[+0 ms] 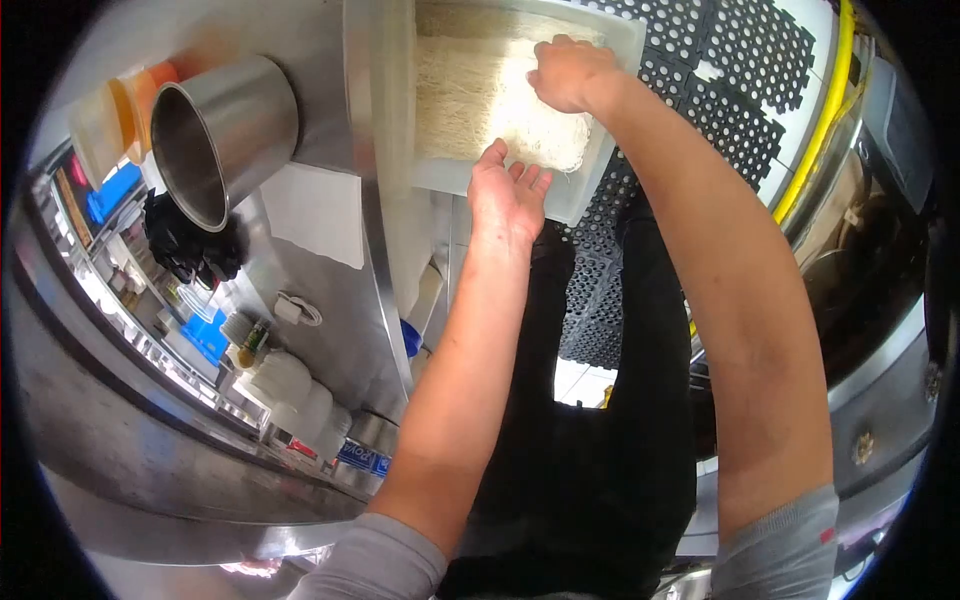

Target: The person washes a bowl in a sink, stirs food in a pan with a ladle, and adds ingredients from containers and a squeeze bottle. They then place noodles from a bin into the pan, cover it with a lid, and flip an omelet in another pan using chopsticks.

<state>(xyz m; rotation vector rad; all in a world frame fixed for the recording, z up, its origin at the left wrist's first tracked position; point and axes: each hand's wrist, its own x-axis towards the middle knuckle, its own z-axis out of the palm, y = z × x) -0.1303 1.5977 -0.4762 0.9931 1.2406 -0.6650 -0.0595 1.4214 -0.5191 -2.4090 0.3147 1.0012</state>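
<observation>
A white plastic tub [570, 205] holds a flat bed of pale, fine strands [465, 95] that look like thin noodles. My left hand [508, 198] is at the near side of the strands, palm up, with its fingers apart and nothing visible in them. Over the right part of the tub, my right hand [572, 74] has its fingers curled down against the strands. Whatever lies under those curled fingers is hidden by the hand.
Left of the tub, a steel counter [335, 300] carries a metal pot [230, 130] on its side, black gloves or plastic [185, 235], white paper [315, 210] and stacked containers [300, 395]. Perforated black mats [725, 110] cover the floor; a yellow hose [825, 120] runs at right.
</observation>
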